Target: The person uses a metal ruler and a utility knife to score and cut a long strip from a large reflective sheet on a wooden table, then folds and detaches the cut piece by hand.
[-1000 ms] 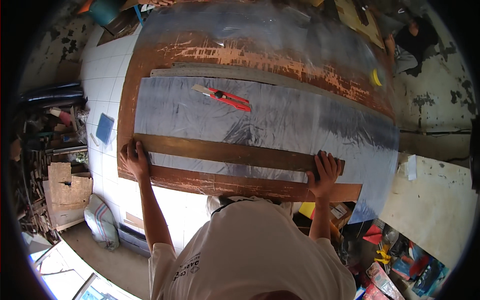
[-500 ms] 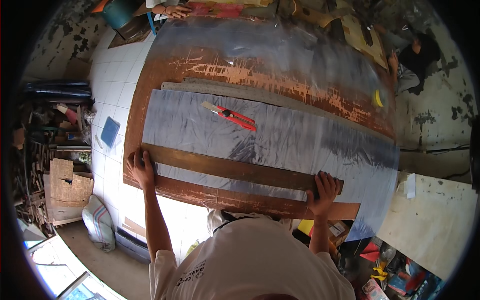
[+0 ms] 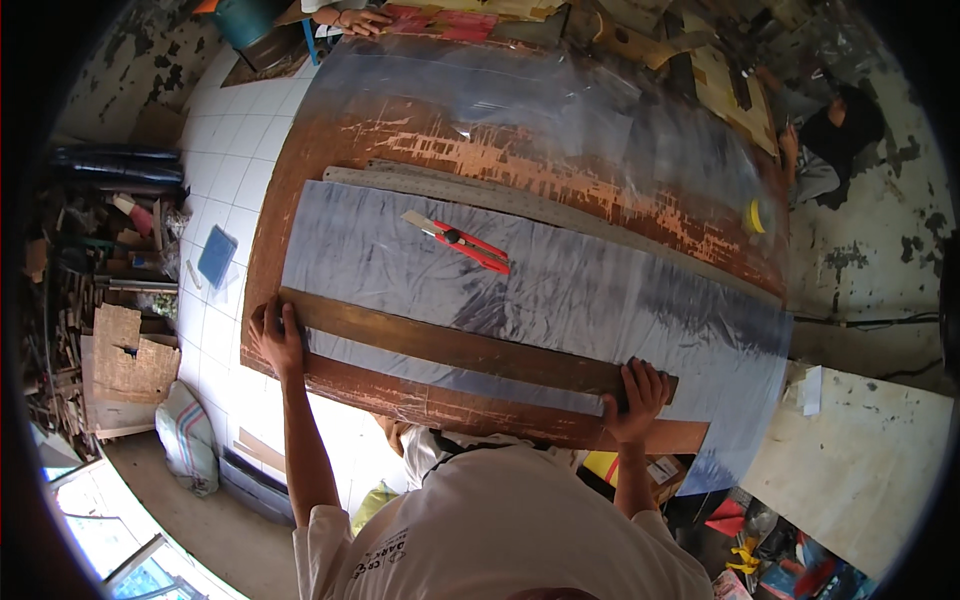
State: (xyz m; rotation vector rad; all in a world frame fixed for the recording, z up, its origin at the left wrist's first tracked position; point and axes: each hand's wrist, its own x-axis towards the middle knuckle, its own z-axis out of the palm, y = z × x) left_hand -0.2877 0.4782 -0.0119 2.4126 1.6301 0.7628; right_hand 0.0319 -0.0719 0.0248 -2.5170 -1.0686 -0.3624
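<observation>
A long, flat brown strip (image 3: 440,343), like a straightedge, lies across a translucent plastic sheet (image 3: 560,270) near the table's front edge. My left hand (image 3: 277,338) grips the strip's left end, thumb and fingers on either side of the corner. At its right end my right hand (image 3: 636,398) holds the strip, fingers over the top and thumb toward the near edge. Beyond the strip rests a red utility knife (image 3: 462,241) on the sheet, its blade out and pointing to the far left. Neither hand touches it.
Behind the sheet, a long grey perforated bar (image 3: 480,195) lies on the worn brown table (image 3: 262,240). A yellow tape roll (image 3: 756,216) sits far right. Another person's hand (image 3: 362,21) rests at the far left edge; a second person (image 3: 840,130) is at the far right.
The view has turned slightly. My hands, the brown strip and the utility knife keep much the same places on the sheet.
</observation>
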